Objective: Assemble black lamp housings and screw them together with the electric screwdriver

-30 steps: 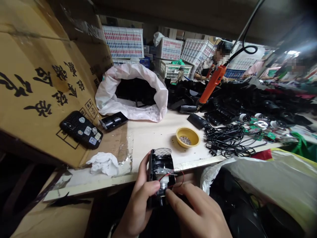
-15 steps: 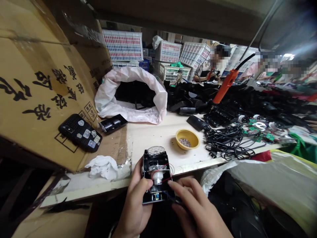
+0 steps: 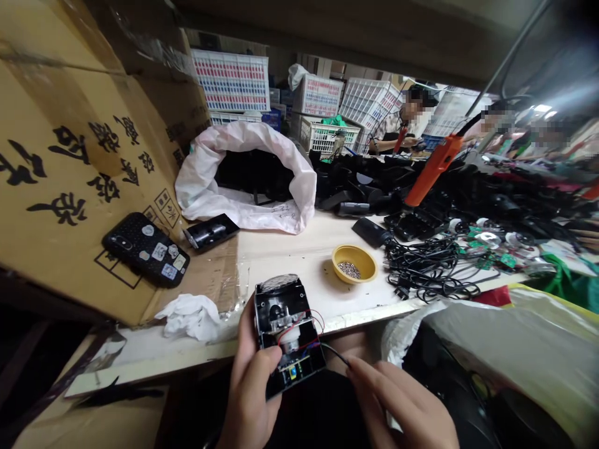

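My left hand [image 3: 255, 374] grips an opened black device housing [image 3: 306, 355] by its left side, thumb over the edge. Inside the housing sit a white cylindrical motor [image 3: 291, 340], thin red wires and a small circuit board near the bottom; a round mesh grille is at its top end. A black cable [image 3: 335, 351] comes out of the housing's right side. My right hand [image 3: 393, 393] pinches this cable between thumb and fingers, a short way from the housing. Beyond the housing, a yellow bowl [image 3: 354, 277] holds many small screws.
An orange electric screwdriver [image 3: 433, 171] hangs above black parts. Coiled black cables [image 3: 425, 268] lie right of the bowl. A white sack [image 3: 304, 199] of black parts stands behind. At left are a cardboard box [image 3: 60, 156], a phone [image 3: 147, 249] and crumpled tissue [image 3: 191, 317]. A person sits across.
My right hand has moved away from the housing to the right and now pulls the cable out straight. The housing has shifted left and tilted in my left hand.
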### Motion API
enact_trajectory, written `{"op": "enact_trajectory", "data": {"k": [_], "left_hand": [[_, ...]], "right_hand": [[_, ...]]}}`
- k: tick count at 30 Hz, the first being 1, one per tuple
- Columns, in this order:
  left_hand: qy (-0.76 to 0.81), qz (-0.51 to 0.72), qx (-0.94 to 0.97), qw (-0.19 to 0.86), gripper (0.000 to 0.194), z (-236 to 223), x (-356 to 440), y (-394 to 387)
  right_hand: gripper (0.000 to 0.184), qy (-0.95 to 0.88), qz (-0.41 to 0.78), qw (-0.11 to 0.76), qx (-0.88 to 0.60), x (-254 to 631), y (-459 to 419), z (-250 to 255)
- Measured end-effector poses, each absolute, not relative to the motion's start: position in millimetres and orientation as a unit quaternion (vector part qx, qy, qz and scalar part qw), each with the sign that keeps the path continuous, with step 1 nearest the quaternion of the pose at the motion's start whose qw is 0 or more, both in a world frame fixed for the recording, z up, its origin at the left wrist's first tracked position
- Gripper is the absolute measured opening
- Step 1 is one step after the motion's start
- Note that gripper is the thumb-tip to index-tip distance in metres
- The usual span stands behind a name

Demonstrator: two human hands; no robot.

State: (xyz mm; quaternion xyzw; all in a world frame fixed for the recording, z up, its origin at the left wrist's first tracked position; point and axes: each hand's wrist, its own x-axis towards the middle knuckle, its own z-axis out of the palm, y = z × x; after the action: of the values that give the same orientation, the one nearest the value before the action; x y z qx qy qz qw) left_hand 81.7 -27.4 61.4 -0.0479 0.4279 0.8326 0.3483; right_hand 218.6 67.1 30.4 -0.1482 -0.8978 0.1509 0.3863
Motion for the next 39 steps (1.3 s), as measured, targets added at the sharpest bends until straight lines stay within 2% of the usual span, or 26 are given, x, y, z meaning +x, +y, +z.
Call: {"op": "enact_trajectory", "data": {"k": [4,7,11,16,27,35,39], "left_hand": [[0.427,0.833,-0.044,0.349,0.069,64,87,-28],[0.435,0.837,-0.03,0.33,0.068,62,88,-28],[0.434,0.841,-0.001,0.323,0.075,56,86,-30],[0.462,0.835,0.041,0.295,0.082,53,88,-33],[0.556,0.795,0.074,0.23,0.083,56,93,-32],[0.59,0.779,0.069,0.2,0.085,66,104,-32],[0.558,0.794,0.045,0.236,0.088,64,100,-33]], "right_hand": [[0.018,-0.932,0.066,0.337,-0.117,208,72,39],[0.024,-0.941,0.061,0.311,-0.115,201,69,38],[0.033,-0.905,0.167,0.355,-0.163,196,56,29],[0.023,-0.84,0.3,0.405,-0.202,191,44,22],[0.011,-0.656,0.579,0.351,-0.333,179,38,42],[0.022,-0.593,0.647,0.35,-0.327,179,36,28],[0.015,-0.696,0.563,0.361,-0.262,181,41,27]]}}
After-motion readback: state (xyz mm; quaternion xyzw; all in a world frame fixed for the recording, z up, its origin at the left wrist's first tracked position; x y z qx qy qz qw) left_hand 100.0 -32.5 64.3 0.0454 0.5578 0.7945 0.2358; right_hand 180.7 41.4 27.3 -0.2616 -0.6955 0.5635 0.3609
